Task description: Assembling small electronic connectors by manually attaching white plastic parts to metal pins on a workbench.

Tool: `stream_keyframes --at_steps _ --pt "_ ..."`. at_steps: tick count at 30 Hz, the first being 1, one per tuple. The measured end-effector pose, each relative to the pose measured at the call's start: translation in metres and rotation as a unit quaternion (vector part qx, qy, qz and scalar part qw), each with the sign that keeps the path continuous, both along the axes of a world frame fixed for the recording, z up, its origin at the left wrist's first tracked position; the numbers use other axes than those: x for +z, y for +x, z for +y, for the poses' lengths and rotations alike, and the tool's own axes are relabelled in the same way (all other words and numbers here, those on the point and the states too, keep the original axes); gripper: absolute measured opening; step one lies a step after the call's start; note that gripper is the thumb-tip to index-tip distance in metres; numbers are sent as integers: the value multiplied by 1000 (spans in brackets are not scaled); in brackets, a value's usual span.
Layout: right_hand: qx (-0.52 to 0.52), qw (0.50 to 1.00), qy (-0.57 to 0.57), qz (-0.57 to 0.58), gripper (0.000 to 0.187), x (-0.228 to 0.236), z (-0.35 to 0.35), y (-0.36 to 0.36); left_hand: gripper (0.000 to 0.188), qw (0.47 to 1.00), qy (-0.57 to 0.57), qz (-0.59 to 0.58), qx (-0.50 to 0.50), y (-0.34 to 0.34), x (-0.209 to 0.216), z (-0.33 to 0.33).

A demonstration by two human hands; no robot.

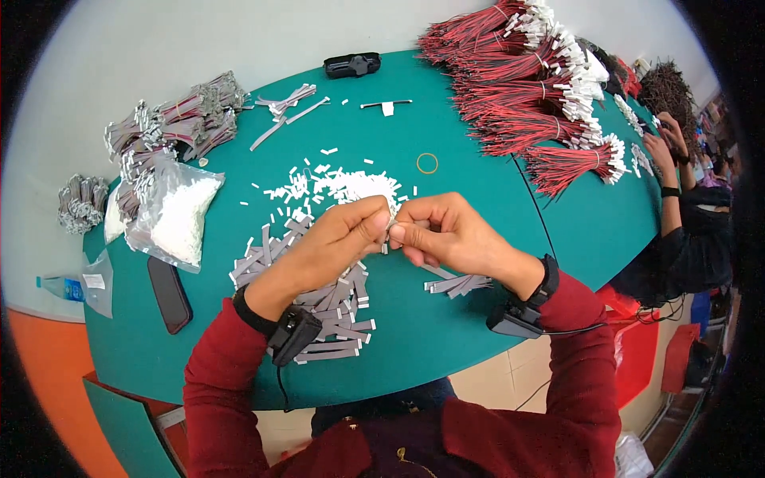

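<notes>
Hands meet over the green table (422,334), the left hand (344,235) and the right hand (449,237) both pinching with thumb and finger a small pale piece (391,225); the fingers hide most of it, so its exact shape I cannot tell. Just beyond them spreads a heap of loose white bits (362,187). Flat grey cables (341,331) with white ends lie in disorder, and the left forearm covers part of them. Farther to the left are a dark phone (169,293) and a clear bag (187,215) with white contents; bundles of red and black wires (510,92) occupy the far right.
</notes>
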State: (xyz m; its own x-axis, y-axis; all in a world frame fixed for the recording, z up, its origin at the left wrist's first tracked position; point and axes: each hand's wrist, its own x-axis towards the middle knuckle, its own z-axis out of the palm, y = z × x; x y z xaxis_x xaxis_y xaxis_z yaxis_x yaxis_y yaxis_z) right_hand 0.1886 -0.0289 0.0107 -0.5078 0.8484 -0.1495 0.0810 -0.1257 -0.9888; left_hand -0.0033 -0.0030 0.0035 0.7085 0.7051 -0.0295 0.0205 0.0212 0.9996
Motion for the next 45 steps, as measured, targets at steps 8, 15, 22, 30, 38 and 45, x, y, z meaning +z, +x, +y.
stream_keyframes --at_steps 8,15,22,30,38,45 --pt "5 1000 23 -20 18 0 10 8 29 996 90 24 -4 -5 -2 6" --pt "-138 980 -7 144 14 -6 25 20 22 985 137 59 89 -3 -8 1" --pt "-159 973 82 149 14 -9 14 4 17 961 219 163 51 2 -1 -8" --pt "-65 989 45 128 16 -9 2 -5 18 980 55 -75 176 6 -4 -5" --pt "-83 992 63 78 19 -10 -1 -7 18 979 18 -66 191 4 -6 -8" --pt "-97 988 62 99 17 -12 -1 -7 18 978 -23 -68 194 3 -5 -10"
